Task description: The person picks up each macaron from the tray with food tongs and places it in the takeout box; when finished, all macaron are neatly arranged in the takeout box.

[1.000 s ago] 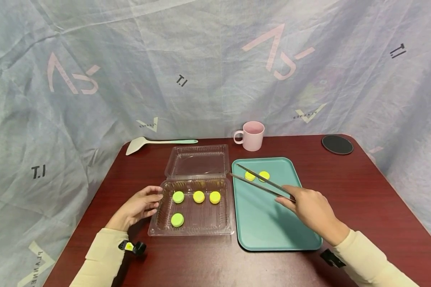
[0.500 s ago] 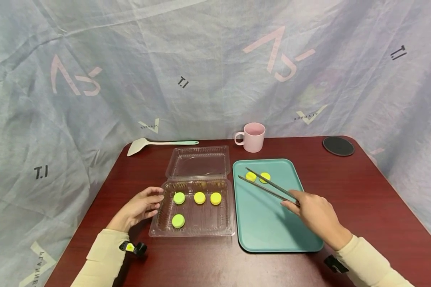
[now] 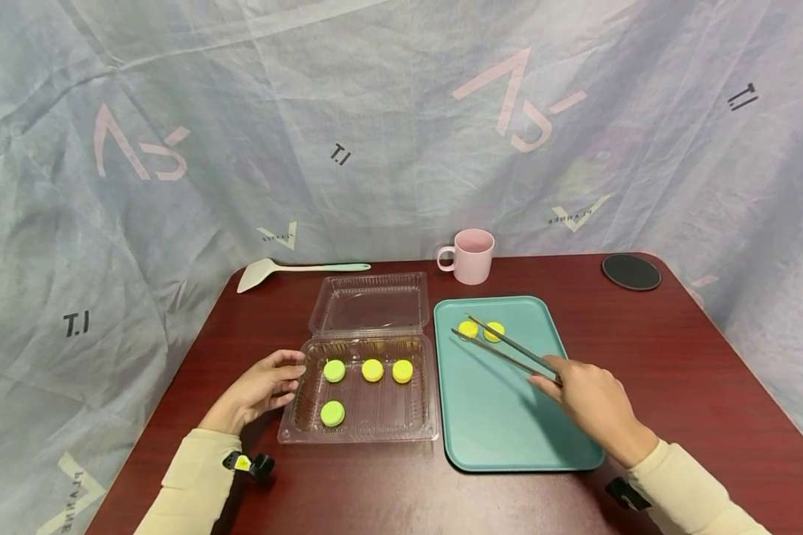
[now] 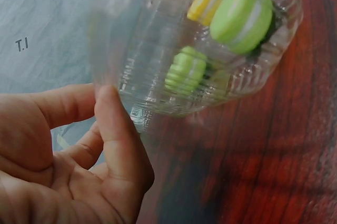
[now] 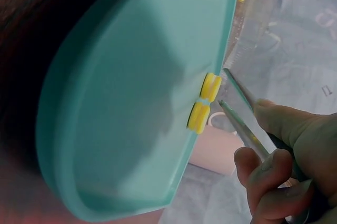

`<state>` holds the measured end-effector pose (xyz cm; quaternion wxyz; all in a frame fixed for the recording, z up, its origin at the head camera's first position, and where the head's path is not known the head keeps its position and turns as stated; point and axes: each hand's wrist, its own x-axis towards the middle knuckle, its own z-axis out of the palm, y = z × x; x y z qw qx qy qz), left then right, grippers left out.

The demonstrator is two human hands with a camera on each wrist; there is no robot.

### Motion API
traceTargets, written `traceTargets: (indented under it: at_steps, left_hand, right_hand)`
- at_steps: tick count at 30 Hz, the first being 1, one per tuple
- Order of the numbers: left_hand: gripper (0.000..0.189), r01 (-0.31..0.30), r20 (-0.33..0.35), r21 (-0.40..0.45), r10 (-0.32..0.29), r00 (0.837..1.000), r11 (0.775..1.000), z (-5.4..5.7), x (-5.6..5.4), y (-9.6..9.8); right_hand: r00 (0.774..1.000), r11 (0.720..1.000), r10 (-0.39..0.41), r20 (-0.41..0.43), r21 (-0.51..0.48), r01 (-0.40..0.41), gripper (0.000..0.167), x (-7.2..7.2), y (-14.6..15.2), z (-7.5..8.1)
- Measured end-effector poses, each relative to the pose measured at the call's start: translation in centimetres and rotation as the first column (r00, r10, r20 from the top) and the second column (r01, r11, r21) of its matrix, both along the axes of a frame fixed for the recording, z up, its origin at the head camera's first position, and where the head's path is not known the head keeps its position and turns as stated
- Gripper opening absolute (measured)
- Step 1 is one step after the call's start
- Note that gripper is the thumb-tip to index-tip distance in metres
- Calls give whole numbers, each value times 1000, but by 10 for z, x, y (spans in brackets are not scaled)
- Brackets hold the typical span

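Note:
My right hand (image 3: 592,397) grips metal tongs (image 3: 508,346), their tips parted. In the head view the tips overlap the left of two yellow macarons (image 3: 468,330) at the back of the teal tray (image 3: 502,431). The other yellow macaron (image 3: 494,331) sits to its right. In the left wrist view my left hand (image 4: 100,155) pinches the rim of a clear plastic clamshell box (image 4: 152,71) between thumb and finger. Its lid (image 3: 369,305) is folded back. Inside are two green macarons, one (image 3: 332,414) in front of the other (image 3: 334,371), and two yellow ones (image 3: 372,371).
A pink mug (image 3: 473,256) stands behind the tray. A white spatula (image 3: 257,273) with a mint handle lies along the back left edge of the dark red table (image 3: 375,490). At the back right corner lies a black round coaster (image 3: 632,272). A grey cloth (image 3: 375,148) hangs behind.
My right hand has shifted slightly right and toward me, bringing the tong tips from the tray's left edge to over the yellow macarons. The left hand has stayed at the box's rim.

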<state>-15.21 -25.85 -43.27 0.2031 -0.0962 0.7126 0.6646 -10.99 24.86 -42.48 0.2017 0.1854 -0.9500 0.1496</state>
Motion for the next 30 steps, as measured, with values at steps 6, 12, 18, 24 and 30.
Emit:
traceTargets:
  at_steps: [6,12,18,24,30]
  left_hand:
    - [33,3,0,7,-3,1000,1000,1,2,3]
    - [34,-2,-4,15,2,1000,1000,2,3,3]
    - [33,-5,-4,12,5,1000,1000,0,3,3]
    - [31,-3,-4,15,3,1000,1000,0,0,3]
    - [28,-17,0,13,17,1000,1000,-1,1,2]
  right_hand:
    - [999,1000,-23,29,11,23,30,0,0,-3]
    - [997,999,-39,61,14,38,30,0,-1,-5]
    - [997,999,-35,70,29,33,30,1,-2,-7]
    - [994,998,-59,92,38,55,30,1,-2,-7]
    - [984,995,-95,148,52,89,33,2,-2,-7]
